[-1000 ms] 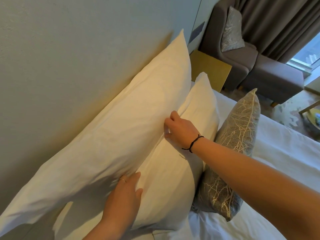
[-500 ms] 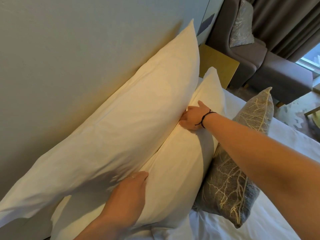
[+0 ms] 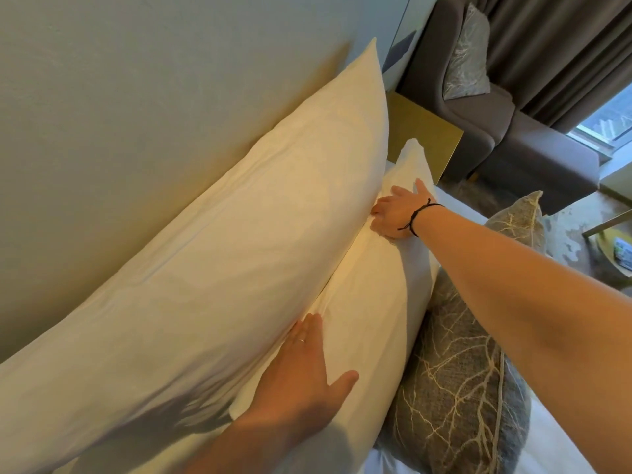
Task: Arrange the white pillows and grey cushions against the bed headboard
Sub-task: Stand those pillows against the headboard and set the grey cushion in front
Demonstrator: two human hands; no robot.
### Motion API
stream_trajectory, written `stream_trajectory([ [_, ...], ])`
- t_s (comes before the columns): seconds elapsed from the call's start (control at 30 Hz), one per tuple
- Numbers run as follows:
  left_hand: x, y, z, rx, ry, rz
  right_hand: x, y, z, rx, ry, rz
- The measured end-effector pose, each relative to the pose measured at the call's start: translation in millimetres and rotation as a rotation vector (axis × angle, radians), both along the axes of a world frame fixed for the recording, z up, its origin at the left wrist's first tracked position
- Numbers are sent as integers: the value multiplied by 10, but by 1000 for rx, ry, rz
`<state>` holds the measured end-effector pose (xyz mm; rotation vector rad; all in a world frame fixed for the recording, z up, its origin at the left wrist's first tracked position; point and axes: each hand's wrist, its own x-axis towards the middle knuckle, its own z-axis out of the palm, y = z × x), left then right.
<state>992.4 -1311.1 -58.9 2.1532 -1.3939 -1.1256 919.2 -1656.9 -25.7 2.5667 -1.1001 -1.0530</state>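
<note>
A large white pillow (image 3: 219, 254) leans against the pale headboard (image 3: 136, 97). In front of it stands a second white pillow (image 3: 369, 302), propped upright. My left hand (image 3: 301, 378) lies flat on the front pillow's lower part, fingertips at the seam between the two pillows. My right hand (image 3: 398, 213) presses on the front pillow near its top, fingers spread, their tips tucked toward the back pillow. A grey cushion (image 3: 458, 388) with a pale branch pattern leans against the front pillow, under my right forearm.
White bedsheet (image 3: 554, 446) spreads at the lower right. Past the bed's far edge stand a yellow bedside table (image 3: 424, 138), a grey armchair (image 3: 533, 155) with another patterned cushion (image 3: 466, 59), dark curtains (image 3: 561, 46) and a window.
My right hand slid further up along the front pillow toward its top and its fingers straightened. My left hand shifted slightly up the seam and lies flatter.
</note>
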Motion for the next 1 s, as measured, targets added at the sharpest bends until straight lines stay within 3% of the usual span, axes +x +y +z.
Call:
stream_trajectory([
  [0.17,38,14,7,28,-55,2,77,-94,-36,-116,10,-116],
  [0.27,57,145,43,8,-148,-1,36,-121,31,-192,-100,-141],
  [0.37,69,343,165,-87,-250,-41,-132,-118,324,-100,-251,-199],
  [0.47,66,500,189,-235,-310,-73,-697,54,772,-54,-646,-311],
  [0.53,105,568,239,-93,-198,-45,-1265,377,1011,-207,-1015,-463],
  [0.6,155,621,203,-6,-243,-76,-1755,873,1066,-295,-1410,-756],
  [0.67,158,623,190,10,-309,-106,-2034,1424,793,-71,-1689,-1115],
  [0.77,97,604,229,45,-350,-77,-1999,2211,229,365,-1718,-1346],
  [0.87,56,653,288,50,-367,-52,-1748,2598,-32,345,-1770,-1337],
  [1.0,-23,584,472,-116,-335,-25,-1475,2635,-129,220,-1618,-1168],
])
